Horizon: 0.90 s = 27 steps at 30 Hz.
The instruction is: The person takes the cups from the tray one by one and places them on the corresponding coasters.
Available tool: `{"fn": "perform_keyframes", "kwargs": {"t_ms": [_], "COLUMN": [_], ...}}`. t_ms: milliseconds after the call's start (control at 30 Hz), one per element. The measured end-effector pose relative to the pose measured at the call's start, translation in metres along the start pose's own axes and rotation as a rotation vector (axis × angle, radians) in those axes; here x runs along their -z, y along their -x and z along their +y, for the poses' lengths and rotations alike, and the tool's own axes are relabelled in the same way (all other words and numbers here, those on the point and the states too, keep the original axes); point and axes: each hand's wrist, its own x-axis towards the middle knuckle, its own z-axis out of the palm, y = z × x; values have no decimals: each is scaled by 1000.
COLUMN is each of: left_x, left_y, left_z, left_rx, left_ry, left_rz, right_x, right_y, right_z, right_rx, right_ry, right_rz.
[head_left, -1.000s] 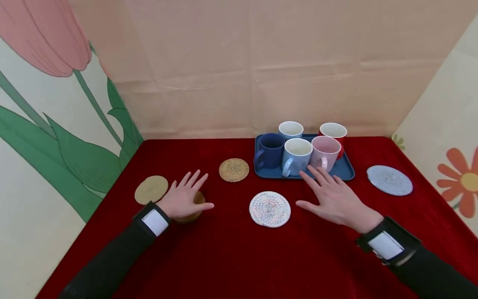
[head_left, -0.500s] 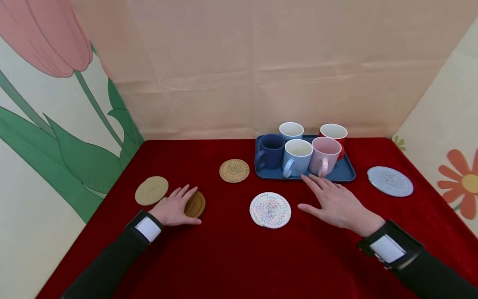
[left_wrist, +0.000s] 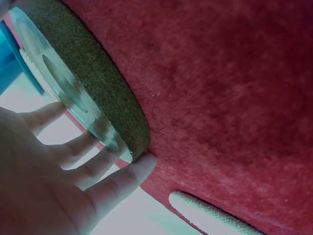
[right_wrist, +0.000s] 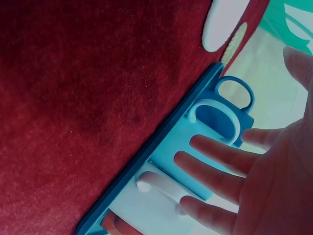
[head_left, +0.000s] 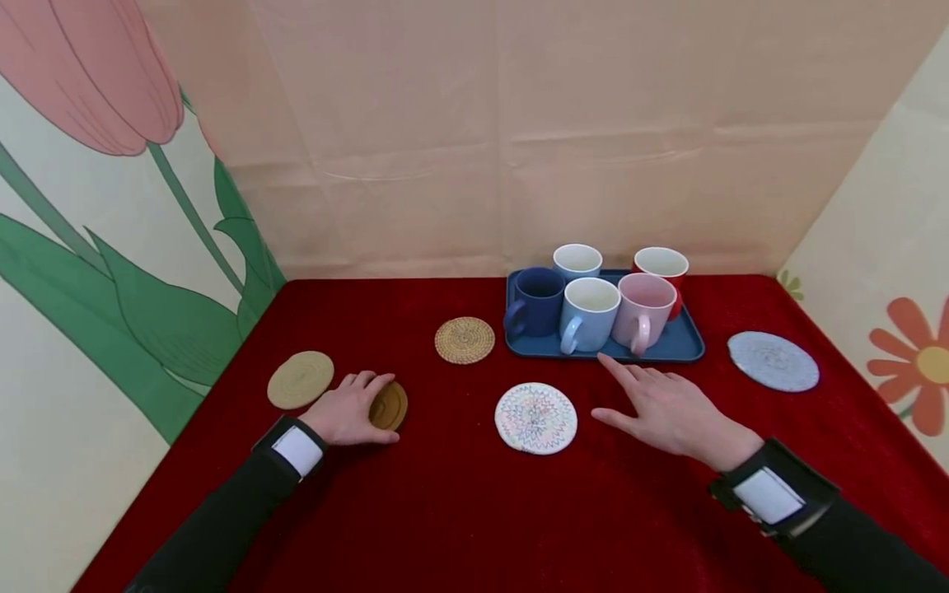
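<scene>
In the head view my left hand spans a round brown wooden coaster, thumb at the near edge and curled fingers at the far edge. The left wrist view shows its thick side and fingertips against the rim; the coaster stays on the cloth. My right hand hovers with fingers extended in front of a blue tray, holding nothing. On the tray stand a navy mug, a light blue mug, a pink mug, a red mug and another pale blue mug.
Round woven coasters lie on the red cloth: a beige one, a tan one, a white patterned one and a pale blue one. Walls enclose the table's back and sides.
My left hand has come down and left onto the wooden coaster, and its fingers have curled in around the edge. The right hand has dropped slightly, away from the pink mug.
</scene>
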Motion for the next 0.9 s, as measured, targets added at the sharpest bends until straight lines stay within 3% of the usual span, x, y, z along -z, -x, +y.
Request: {"fn": "perform_keyframes", "kwargs": {"t_ms": [900], "left_x": [1], "left_y": [-23], "left_z": [16], "left_rx": [-5], "left_ry": [-33], "left_rz": [-21], "right_x": [1], "right_y": [0], "right_z": [-1], "right_rx": [-13], "right_ry": [3], "right_rz": [-11]}}
